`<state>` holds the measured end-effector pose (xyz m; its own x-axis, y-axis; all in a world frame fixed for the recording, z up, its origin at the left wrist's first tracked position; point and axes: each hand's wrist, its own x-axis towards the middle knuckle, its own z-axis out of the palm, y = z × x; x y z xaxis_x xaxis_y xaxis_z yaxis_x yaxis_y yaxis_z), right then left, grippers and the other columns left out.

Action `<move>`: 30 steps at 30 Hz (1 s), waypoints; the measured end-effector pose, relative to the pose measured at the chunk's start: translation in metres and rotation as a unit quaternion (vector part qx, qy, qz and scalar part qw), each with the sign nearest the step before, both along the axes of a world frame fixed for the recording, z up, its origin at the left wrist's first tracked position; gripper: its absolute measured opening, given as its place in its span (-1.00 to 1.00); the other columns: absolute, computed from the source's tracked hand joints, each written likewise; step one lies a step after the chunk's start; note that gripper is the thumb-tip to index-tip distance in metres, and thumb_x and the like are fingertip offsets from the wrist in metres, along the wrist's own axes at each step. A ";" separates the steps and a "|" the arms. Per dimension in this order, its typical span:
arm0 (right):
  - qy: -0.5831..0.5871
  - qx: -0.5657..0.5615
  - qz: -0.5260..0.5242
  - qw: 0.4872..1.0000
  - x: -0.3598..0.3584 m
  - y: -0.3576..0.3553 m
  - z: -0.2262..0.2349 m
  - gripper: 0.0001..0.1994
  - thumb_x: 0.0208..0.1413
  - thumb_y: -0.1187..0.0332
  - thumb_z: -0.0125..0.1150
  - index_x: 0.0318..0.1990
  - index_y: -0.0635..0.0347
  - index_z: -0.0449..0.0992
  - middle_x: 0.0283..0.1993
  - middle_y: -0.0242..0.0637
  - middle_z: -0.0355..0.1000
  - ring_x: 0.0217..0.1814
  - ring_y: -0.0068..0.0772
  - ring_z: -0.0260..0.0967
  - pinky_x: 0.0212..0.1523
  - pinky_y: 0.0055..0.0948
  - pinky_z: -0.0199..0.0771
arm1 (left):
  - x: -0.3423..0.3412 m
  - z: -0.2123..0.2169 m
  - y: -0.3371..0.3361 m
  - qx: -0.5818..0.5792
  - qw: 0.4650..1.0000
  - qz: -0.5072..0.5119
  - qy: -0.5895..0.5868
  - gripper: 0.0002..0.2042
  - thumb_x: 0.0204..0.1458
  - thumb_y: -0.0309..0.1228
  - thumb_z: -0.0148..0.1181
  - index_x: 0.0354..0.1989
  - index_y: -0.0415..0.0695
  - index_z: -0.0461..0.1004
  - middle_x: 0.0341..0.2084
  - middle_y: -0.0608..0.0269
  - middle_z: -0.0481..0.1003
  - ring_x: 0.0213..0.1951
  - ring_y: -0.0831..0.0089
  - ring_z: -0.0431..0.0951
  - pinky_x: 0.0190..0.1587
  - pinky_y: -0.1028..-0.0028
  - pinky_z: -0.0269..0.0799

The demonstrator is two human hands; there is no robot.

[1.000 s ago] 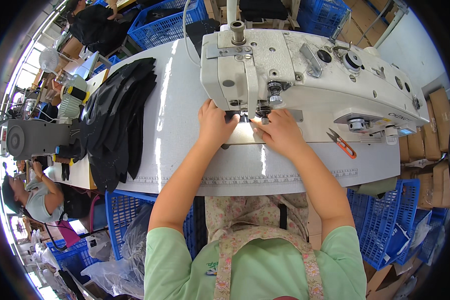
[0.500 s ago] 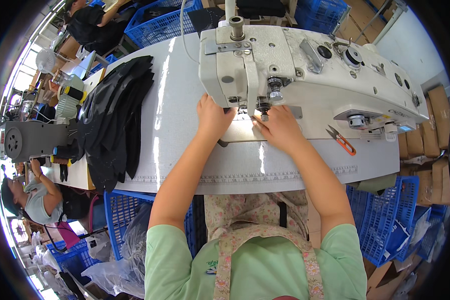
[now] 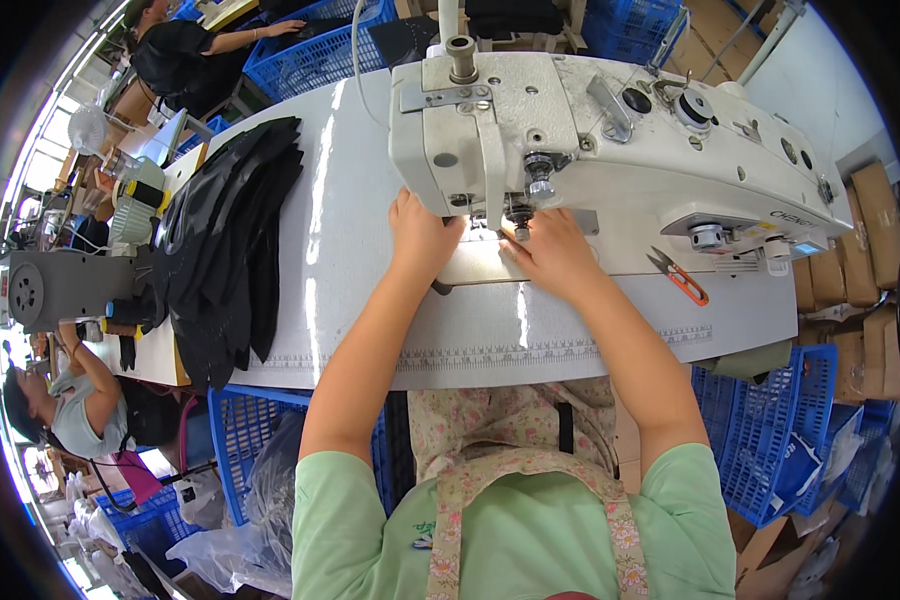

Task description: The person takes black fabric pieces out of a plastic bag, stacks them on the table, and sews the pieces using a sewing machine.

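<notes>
Both my hands are at the needle area of a white industrial sewing machine [image 3: 530,110]. My left hand [image 3: 423,238] is closed just left of the presser foot, its fingertips partly hidden behind the machine head. On the other side, my right hand [image 3: 560,255] is closed, with thumb and forefinger pressed down close to the foot. A small dark edge shows at the right fingertips; what the hands hold is mostly hidden and too small to name. The machine's lamp lights the pale plate [image 3: 478,264] between them. Orange-handled thread snips [image 3: 682,278] lie to the right.
A stack of black cut fabric pieces [image 3: 225,240] lies on the table's left, by a second sewing machine [image 3: 65,288]. A printed ruler [image 3: 510,357] runs along the front edge. Blue crates [image 3: 765,430] stand below on both sides. Two other people work at the left.
My hands stay almost in place beside the needle. The whole view has shifted slightly. At the upper left, a co-worker's arm now reaches to a blue crate.
</notes>
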<state>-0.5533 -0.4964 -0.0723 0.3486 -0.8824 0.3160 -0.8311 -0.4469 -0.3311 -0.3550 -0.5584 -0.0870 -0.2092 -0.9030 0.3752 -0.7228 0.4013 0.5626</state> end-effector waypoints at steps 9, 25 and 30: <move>-0.024 -0.016 0.014 0.999 -0.001 0.000 0.005 -0.76 0.06 0.17 0.15 -0.28 0.15 0.54 -0.43 -0.17 0.37 -0.27 -0.11 0.31 -0.14 -0.19 0.24 | 0.000 -0.004 -0.001 -0.001 1.000 -0.001 -0.004 -0.78 -0.26 -0.48 0.22 -0.34 -0.08 0.52 -0.29 0.23 0.48 -0.07 0.13 0.37 0.03 0.14 0.18; -0.031 -0.036 0.007 0.999 0.001 0.003 0.006 -0.77 0.01 0.18 0.20 -0.34 0.16 0.55 -0.40 -0.23 0.36 -0.22 -0.19 0.33 -0.09 -0.23 0.25 | 0.006 0.002 -0.002 0.042 0.999 -0.005 -0.008 -0.81 -0.23 -0.46 0.24 -0.36 -0.14 0.52 -0.32 0.15 0.51 -0.17 0.12 0.43 -0.07 0.21 0.28; -0.001 0.002 -0.002 1.000 0.002 0.003 0.014 -0.83 -0.03 0.22 0.23 -0.34 0.07 0.52 -0.32 -0.30 0.39 -0.12 -0.22 0.35 -0.04 -0.21 0.27 | 0.018 0.012 -0.010 0.132 0.924 -0.018 0.359 -0.77 -0.13 -0.48 0.20 -0.24 -0.20 0.49 -0.26 0.11 0.52 -0.13 0.19 0.49 -0.11 0.32 0.38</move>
